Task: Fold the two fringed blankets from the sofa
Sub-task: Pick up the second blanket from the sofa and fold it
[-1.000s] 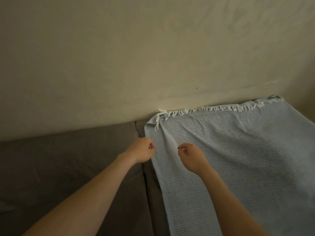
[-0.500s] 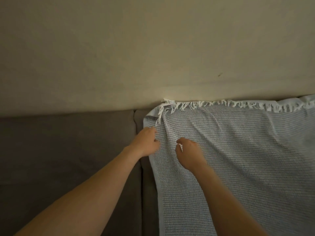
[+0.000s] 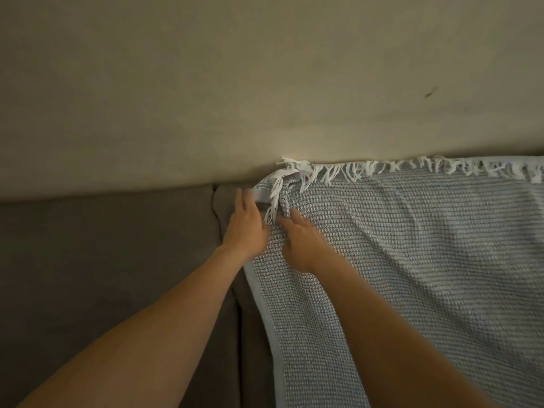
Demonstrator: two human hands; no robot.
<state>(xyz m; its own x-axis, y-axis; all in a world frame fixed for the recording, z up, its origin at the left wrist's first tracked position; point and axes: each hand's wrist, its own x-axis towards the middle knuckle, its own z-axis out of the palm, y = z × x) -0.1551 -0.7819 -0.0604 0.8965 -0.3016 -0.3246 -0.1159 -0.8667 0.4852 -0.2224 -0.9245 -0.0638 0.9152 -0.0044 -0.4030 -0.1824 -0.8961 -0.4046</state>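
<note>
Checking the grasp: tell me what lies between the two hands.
Head view: the white fringe at the blanket corner hangs between left hand and right hand.

The blanket [image 3: 412,260] lies on the sofa [image 3: 103,260], right of its seam, wall [image 3: 235,83] behind.

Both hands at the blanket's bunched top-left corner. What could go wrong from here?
1. The fringe hangs over the bunched corner; the left hand or right hand might pinch only strands and slip.
2. The blanket's top edge meets the wall; it may snag if tucked behind the sofa, which is hidden.
3. Its far end is out of view; lifting could drag unevenly.
</note>
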